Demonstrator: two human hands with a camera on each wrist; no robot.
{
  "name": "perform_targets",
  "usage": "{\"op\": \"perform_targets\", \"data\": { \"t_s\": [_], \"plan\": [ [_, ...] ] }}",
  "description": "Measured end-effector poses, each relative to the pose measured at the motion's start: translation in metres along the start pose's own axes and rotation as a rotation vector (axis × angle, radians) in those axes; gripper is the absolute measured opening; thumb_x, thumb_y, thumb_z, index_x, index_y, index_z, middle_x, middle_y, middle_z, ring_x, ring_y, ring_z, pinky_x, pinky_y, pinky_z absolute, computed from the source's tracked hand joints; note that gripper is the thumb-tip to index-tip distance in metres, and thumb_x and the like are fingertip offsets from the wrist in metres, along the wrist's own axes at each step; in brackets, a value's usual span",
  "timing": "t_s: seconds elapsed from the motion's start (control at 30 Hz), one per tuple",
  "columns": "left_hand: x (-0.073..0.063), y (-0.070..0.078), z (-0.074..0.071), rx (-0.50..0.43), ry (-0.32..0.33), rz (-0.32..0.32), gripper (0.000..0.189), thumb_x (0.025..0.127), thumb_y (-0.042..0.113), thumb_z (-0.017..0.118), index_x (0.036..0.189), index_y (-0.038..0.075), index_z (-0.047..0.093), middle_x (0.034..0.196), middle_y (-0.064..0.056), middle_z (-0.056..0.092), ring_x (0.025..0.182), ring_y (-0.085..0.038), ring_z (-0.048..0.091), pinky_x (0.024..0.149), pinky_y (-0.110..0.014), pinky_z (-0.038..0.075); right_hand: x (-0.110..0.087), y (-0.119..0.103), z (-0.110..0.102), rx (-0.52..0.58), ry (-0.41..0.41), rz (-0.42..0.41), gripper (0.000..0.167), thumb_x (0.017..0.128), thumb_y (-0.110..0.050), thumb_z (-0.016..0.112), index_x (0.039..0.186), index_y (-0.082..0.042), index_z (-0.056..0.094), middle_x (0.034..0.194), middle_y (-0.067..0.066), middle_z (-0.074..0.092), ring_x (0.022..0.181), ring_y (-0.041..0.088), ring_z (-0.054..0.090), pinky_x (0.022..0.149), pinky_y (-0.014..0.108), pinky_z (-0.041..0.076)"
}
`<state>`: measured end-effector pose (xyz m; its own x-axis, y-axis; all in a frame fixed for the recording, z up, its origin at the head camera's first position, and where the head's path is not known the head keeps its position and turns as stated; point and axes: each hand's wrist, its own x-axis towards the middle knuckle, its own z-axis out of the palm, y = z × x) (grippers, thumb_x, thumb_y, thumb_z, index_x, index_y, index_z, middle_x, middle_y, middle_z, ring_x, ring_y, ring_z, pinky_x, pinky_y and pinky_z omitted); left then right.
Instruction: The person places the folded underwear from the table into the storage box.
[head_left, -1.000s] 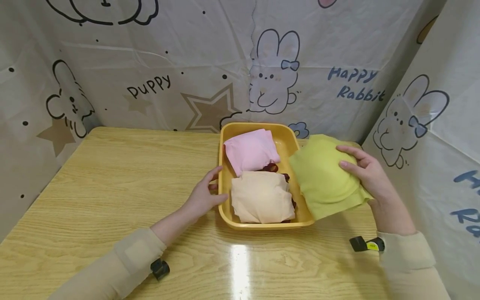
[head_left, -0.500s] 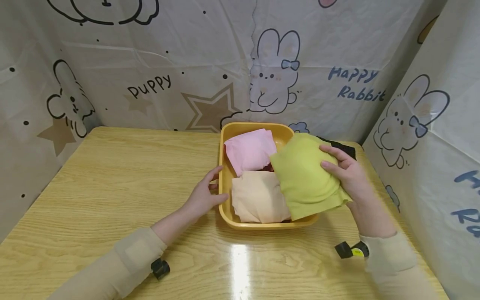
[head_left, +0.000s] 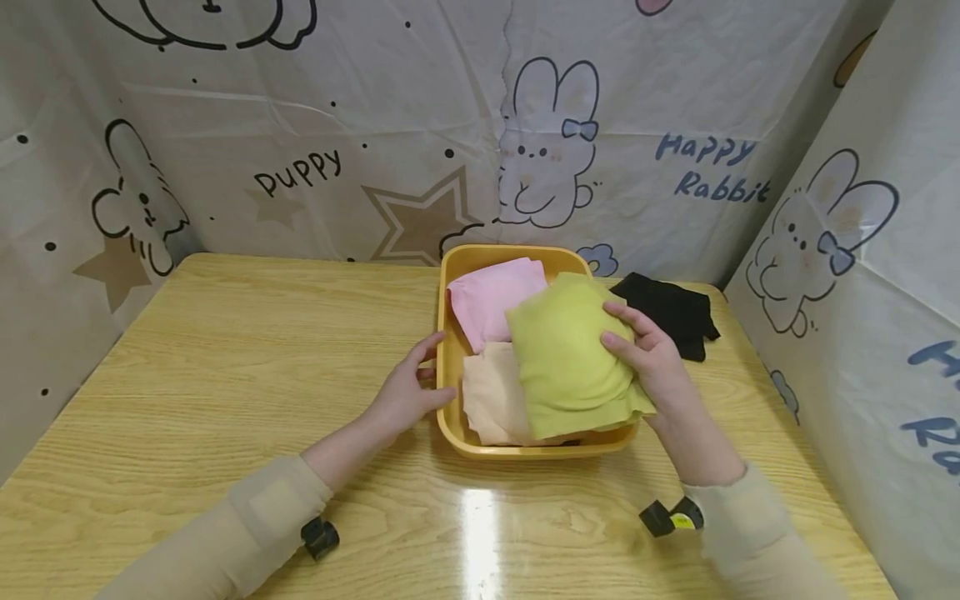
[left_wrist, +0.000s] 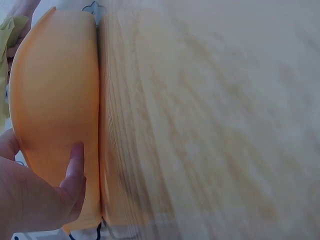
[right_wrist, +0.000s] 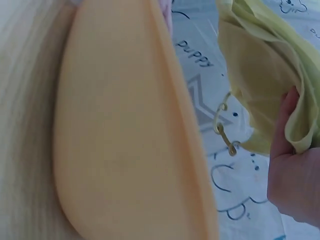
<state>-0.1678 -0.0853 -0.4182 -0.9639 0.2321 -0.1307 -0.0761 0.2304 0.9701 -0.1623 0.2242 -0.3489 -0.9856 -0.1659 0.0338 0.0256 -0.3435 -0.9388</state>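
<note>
My right hand (head_left: 656, 362) pinches a yellow-green bra (head_left: 570, 358) by its right edge, thumb on top. It hangs tilted over the right half of a yellow plastic basin (head_left: 442, 421). In the right wrist view, a thin strap with small rings (right_wrist: 222, 125) dangles from the bra, and the fingers reach under its fold. My left hand (head_left: 405, 387) grips the basin's left rim. In the left wrist view one finger lies along the outer wall (left_wrist: 60, 90). Inside the basin sit a folded pink garment (head_left: 491, 296) and a beige one (head_left: 491, 400), both partly covered by the bra.
A black cloth garment (head_left: 671, 312) lies on the table at the back right, beyond the basin. The wooden table (head_left: 285, 333) extends left and forward. Printed curtains (head_left: 360, 108) hang close behind and along the right side.
My right hand has carried the bra leftward, from beside the basin to over its right half. The black garment has come into sight behind it. My left hand has stayed at the rim.
</note>
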Motion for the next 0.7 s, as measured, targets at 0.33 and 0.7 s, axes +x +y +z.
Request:
{"op": "perform_targets", "data": {
  "t_s": [0.33,0.7],
  "plan": [
    [0.0,0.0,0.0,0.001,0.005,0.01,0.084,0.08,0.0,0.07,0.149,0.022,0.028,0.145,-0.012,0.036,0.117,-0.032,0.048,0.08,-0.034,0.055,0.004,0.025,0.015,-0.003,0.09,0.05,0.034,0.091,-0.002,0.058,0.122,-0.014,0.053,0.13,0.0,0.044,0.103,0.008,0.056,0.085,0.018,0.051],
    [0.0,0.0,0.001,-0.016,0.0,0.017,0.083,0.08,-0.001,0.068,0.149,0.021,0.027,0.144,-0.013,0.035,0.118,-0.034,0.048,0.08,-0.034,0.055,0.003,0.043,0.025,-0.108,0.178,0.077,0.034,0.088,-0.004,0.064,0.118,-0.018,0.054,0.125,0.0,0.046,0.1,0.009,0.057,0.083,0.02,0.052]
  ]
}}
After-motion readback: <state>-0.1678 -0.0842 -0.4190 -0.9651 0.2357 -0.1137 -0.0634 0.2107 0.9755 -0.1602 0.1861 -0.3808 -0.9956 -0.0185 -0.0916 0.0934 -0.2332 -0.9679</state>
